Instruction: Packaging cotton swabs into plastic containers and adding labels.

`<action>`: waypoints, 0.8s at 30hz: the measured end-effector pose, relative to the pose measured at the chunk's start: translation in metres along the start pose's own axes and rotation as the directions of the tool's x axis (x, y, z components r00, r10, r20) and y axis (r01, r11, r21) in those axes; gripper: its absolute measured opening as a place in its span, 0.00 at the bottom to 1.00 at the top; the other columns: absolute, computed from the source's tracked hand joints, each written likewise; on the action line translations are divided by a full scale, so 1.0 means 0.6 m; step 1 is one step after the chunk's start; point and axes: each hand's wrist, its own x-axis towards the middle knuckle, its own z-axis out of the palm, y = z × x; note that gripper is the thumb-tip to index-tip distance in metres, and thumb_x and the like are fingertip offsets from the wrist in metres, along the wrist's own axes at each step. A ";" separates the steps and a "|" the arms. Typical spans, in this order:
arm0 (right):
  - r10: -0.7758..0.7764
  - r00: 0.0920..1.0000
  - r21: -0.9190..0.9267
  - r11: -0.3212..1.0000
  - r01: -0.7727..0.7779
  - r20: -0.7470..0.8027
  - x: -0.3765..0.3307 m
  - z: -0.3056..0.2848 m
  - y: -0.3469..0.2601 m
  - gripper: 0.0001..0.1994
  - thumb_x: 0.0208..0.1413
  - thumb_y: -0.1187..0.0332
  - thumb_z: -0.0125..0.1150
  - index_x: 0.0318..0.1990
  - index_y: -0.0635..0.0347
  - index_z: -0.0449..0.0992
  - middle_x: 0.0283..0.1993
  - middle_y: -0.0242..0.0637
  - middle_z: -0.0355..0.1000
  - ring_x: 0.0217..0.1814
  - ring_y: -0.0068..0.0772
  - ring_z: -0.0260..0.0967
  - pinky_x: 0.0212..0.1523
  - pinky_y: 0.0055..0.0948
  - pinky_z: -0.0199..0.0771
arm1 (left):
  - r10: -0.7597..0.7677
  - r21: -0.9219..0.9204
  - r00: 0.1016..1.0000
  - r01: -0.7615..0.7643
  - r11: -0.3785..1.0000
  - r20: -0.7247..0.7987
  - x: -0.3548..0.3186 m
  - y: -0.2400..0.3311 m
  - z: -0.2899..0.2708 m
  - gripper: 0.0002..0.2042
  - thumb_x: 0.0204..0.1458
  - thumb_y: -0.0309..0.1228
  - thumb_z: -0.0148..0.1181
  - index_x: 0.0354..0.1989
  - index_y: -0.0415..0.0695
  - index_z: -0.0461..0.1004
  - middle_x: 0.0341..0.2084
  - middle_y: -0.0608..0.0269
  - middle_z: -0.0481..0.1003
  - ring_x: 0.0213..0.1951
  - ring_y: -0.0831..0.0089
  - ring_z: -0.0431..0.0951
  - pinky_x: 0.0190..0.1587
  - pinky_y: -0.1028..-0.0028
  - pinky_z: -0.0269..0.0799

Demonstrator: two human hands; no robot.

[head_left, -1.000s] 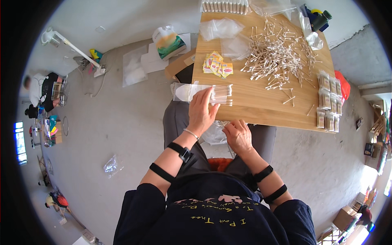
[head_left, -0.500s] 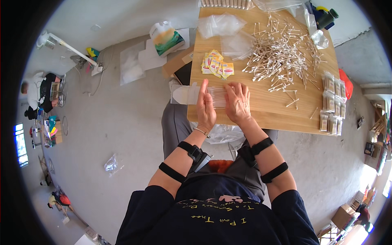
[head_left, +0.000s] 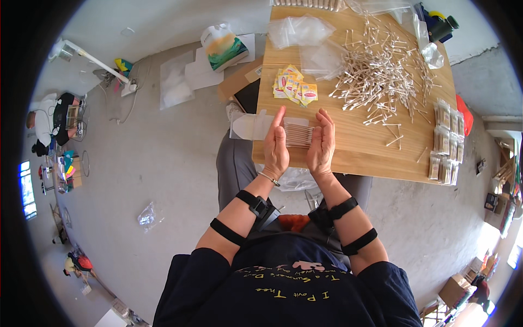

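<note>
A row of cotton swabs (head_left: 299, 134) lies side by side at the table's near left, between my two hands. My left hand (head_left: 278, 147) stands on edge at the swabs' left ends, its fingers stretched and its thumb up. Facing it, my right hand (head_left: 320, 146) is upright at the right ends, fingers extended. Neither hand is closed around the swabs. Beneath and behind them a whitish sheet or sleeve (head_left: 243, 126) sticks out past the table's left edge; my left hand covers part of it.
A big heap of loose swabs (head_left: 378, 82) covers the table's far right. Yellow printed cards (head_left: 296, 87) and clear plastic bags (head_left: 301, 32) lie beyond my hands. Filled swab packs (head_left: 448, 143) are lined up at the right edge. A green-and-white bag (head_left: 223, 48) stands on the floor.
My right hand has turned from lying palm-down over the swabs to standing on edge at their right ends, uncovering them. My left hand has barely moved. The view has shifted slightly.
</note>
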 end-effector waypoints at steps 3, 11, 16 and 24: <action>0.038 0.999 0.149 0.988 -0.039 0.008 0.006 0.015 0.003 0.17 0.69 0.67 0.39 0.57 0.69 0.65 0.67 0.49 0.58 0.70 0.43 0.55 0.69 0.36 0.51 | -0.024 -0.011 0.999 0.024 1.000 0.026 0.000 0.002 -0.004 0.33 0.67 0.50 0.34 0.67 0.31 0.54 0.65 0.46 0.58 0.67 0.62 0.56 0.69 0.68 0.48; -0.110 0.987 -0.017 0.993 0.113 0.119 0.003 -0.014 0.000 0.23 0.59 0.73 0.51 0.61 0.69 0.59 0.70 0.57 0.52 0.74 0.57 0.45 0.71 0.44 0.48 | -0.047 -0.137 0.999 0.046 0.990 -0.010 0.003 -0.009 -0.016 0.35 0.65 0.53 0.35 0.68 0.33 0.49 0.68 0.45 0.52 0.70 0.59 0.49 0.71 0.64 0.43; -0.170 0.861 -0.356 0.859 0.368 0.479 -0.004 -0.044 -0.021 0.42 0.44 0.71 0.67 0.66 0.71 0.51 0.71 0.62 0.45 0.75 0.63 0.39 0.72 0.49 0.45 | -0.010 -0.123 1.000 0.012 0.992 0.017 0.008 0.007 -0.005 0.35 0.65 0.52 0.36 0.67 0.30 0.51 0.67 0.45 0.54 0.70 0.60 0.51 0.71 0.65 0.44; -0.132 0.927 -0.241 0.944 0.226 0.352 -0.001 -0.023 -0.001 0.35 0.50 0.77 0.59 0.66 0.70 0.53 0.71 0.60 0.47 0.75 0.62 0.40 0.72 0.47 0.45 | -0.046 -0.067 0.994 0.053 0.996 0.100 0.023 0.009 -0.015 0.36 0.65 0.55 0.34 0.68 0.32 0.51 0.68 0.48 0.53 0.70 0.60 0.50 0.71 0.64 0.43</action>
